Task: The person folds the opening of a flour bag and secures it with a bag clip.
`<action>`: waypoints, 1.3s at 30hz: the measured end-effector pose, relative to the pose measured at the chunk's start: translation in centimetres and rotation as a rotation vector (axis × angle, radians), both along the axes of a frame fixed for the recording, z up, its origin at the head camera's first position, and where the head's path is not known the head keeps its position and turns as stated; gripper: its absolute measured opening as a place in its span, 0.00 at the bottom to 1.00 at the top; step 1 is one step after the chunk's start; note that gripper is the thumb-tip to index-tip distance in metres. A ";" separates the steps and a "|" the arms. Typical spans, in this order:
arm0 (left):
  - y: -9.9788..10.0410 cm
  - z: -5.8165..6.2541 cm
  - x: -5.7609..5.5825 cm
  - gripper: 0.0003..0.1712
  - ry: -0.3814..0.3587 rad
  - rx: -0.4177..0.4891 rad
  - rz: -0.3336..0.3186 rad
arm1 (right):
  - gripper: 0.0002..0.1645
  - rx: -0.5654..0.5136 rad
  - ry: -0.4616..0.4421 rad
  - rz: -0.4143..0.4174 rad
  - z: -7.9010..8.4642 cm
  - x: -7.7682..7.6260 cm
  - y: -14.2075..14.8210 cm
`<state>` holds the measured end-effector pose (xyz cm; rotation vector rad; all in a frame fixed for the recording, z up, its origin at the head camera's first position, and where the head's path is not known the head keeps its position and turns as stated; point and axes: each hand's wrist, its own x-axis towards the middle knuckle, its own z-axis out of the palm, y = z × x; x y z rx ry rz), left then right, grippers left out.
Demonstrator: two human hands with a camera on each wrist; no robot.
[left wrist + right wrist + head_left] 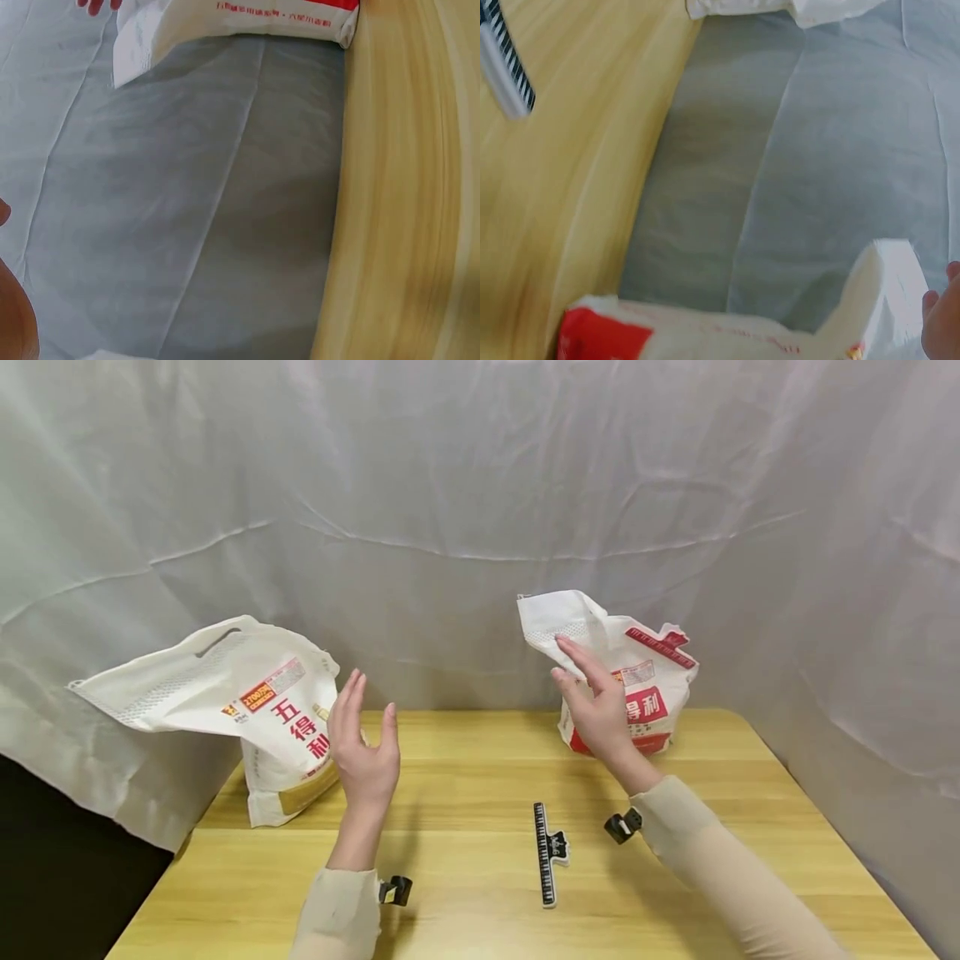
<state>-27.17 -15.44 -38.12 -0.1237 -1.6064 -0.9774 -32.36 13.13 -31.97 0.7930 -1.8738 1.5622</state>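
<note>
My left hand (363, 760) is raised with its fingers straight and thumb apart, holding nothing. Beside it stands a white flour bag (277, 693) with red lettering, its top flopped over to the left. My right hand (600, 706) is up in front of a second flour bag (667, 693), fingers extended; whether it touches the bag cannot be told. A red bag clip (660, 647) sits across that bag's upper right part. On the table between my forearms lies a black-and-white bag clip (547, 856) with a piano-key pattern, also visible in the right wrist view.
The light wooden table (465, 793) carries both bags near its back corners. A grey-white cloth (450, 485) hangs behind it and along the sides. Each wrist wears a small black camera.
</note>
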 end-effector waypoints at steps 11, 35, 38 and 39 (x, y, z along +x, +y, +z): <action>-2.7 -1.2 1.3 0.31 -0.019 0.123 0.067 | 0.25 0.023 0.008 0.056 -1.7 -1.0 -3.9; -8.4 -3.8 3.7 0.35 -0.140 0.426 0.333 | 0.31 0.196 -0.290 0.235 -8.4 -5.1 -14.8; -8.9 -4.0 3.6 0.35 -0.115 0.418 0.359 | 0.32 0.236 -0.312 0.283 -8.7 -5.2 -16.2; -9.1 -4.1 3.5 0.36 -0.114 0.425 0.364 | 0.32 0.250 -0.315 0.299 -8.8 -5.3 -16.7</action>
